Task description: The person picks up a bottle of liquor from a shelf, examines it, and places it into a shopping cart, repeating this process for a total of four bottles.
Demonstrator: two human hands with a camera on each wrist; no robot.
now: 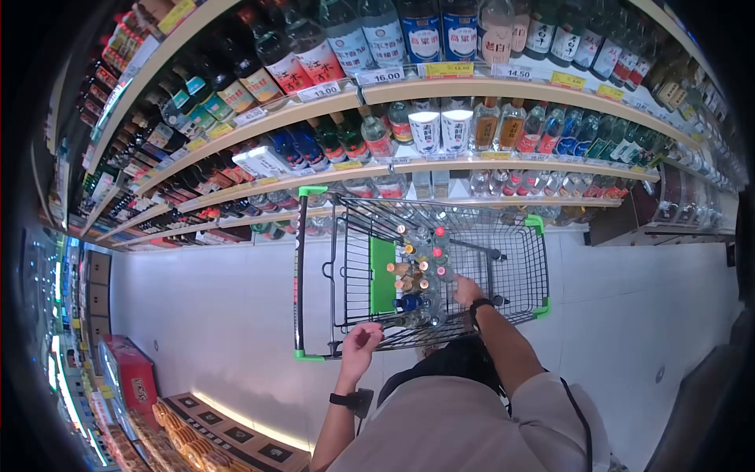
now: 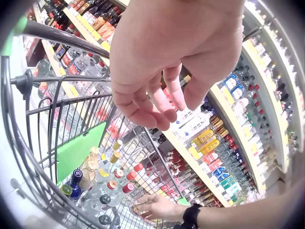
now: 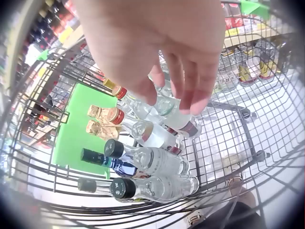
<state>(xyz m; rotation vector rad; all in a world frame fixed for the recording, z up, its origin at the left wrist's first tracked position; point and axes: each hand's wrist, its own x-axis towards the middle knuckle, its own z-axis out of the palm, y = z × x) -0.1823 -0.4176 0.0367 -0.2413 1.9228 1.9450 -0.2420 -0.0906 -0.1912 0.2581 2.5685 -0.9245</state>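
Several bottles stand close together in a shopping cart point(image 1: 383, 275). Among them are red-capped ones, a blue-capped bottle point(image 1: 407, 303) and dark-capped clear bottles point(image 3: 164, 187). My right hand point(image 1: 467, 291) is low in the cart, beside the bottles' far-right side; in the right wrist view its loosely bent fingers point(image 3: 190, 90) hang over a clear bottle point(image 3: 178, 119), and whether they touch it cannot be told. My left hand point(image 1: 363, 340), with relaxed, bent fingers point(image 2: 159, 112), hovers empty by the cart's near rim, left of the bottles.
Shelves point(image 1: 377, 93) packed with bottles run along the far side of the cart. The cart's handle point(image 1: 299, 275) is at its left end. A red case point(image 1: 130, 374) and a counter of packaged goods point(image 1: 185, 433) are at the lower left. Pale floor point(image 1: 629, 291) surrounds the cart.
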